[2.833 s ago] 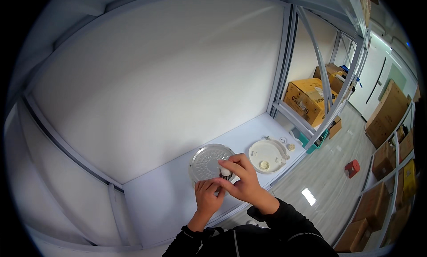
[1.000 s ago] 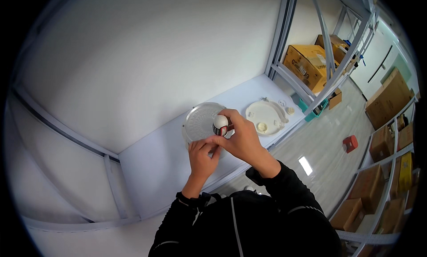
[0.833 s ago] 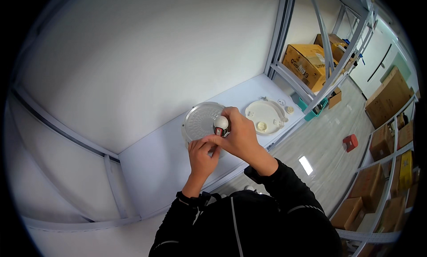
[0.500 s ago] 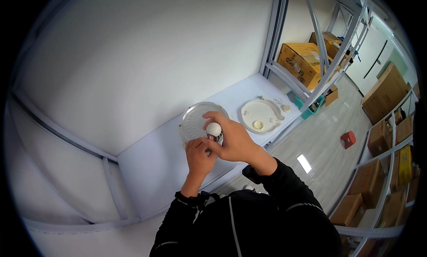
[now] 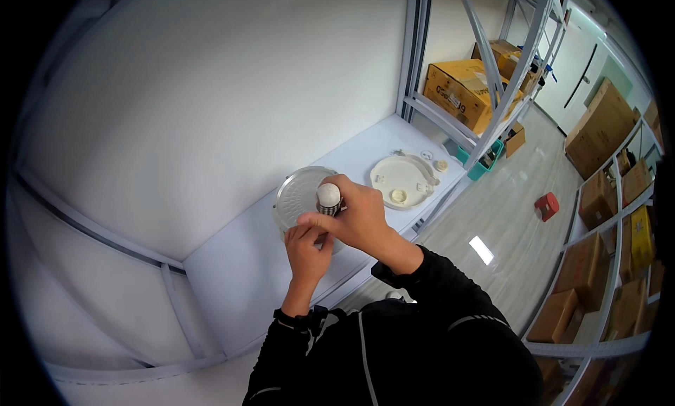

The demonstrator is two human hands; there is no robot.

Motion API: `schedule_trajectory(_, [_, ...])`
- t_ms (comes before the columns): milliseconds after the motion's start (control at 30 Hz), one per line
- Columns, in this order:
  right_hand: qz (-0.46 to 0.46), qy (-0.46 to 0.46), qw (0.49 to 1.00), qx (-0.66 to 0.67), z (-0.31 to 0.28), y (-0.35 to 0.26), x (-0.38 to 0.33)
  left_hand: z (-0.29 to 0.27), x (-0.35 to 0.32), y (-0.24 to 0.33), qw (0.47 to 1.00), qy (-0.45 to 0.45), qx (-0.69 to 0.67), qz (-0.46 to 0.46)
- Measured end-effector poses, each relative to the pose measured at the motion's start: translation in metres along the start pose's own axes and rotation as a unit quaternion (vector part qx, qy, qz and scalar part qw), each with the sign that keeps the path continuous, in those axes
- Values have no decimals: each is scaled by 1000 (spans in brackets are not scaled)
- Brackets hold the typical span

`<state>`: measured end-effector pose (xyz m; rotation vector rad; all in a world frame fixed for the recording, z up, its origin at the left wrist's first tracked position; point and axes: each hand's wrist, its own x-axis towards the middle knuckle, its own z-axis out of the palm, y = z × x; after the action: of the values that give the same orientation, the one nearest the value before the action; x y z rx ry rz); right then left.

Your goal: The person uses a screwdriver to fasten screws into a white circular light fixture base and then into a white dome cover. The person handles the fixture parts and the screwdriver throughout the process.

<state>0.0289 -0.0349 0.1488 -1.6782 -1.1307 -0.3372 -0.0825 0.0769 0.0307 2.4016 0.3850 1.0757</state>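
My right hand (image 5: 363, 216) grips a small light bulb (image 5: 328, 196) with a white dome and a dark ribbed base, held upright above the white shelf (image 5: 239, 265). My left hand (image 5: 307, 246) sits just below it, fingertips pinching at the bulb's underside. Directly behind the hands lies a round translucent cover (image 5: 297, 194), partly hidden by them. To the right on the shelf rests a round cream base plate (image 5: 402, 182) with small fittings on it.
Two small round parts (image 5: 441, 164) lie beside the cream plate near the shelf's right end. Metal rack uprights (image 5: 415, 47) rise at the right. Cardboard boxes (image 5: 457, 89) sit on the floor beyond, with a red object (image 5: 547, 205) and more boxes (image 5: 605, 195) along the right.
Both hands stayed over the translucent cover, turning the bulb between them. The bulb now stands more upright with its white dome on top. The view shifted slightly.
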Motion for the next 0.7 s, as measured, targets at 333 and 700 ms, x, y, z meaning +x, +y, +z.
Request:
schedule_trajectory(333, [12, 57, 989, 134, -52, 6, -2, 1, -5, -6, 1000, 10, 0, 21])
schedule_trajectory(700, [45, 74, 988, 128, -119, 54, -18, -2, -1, -2, 999, -37, 2, 3])
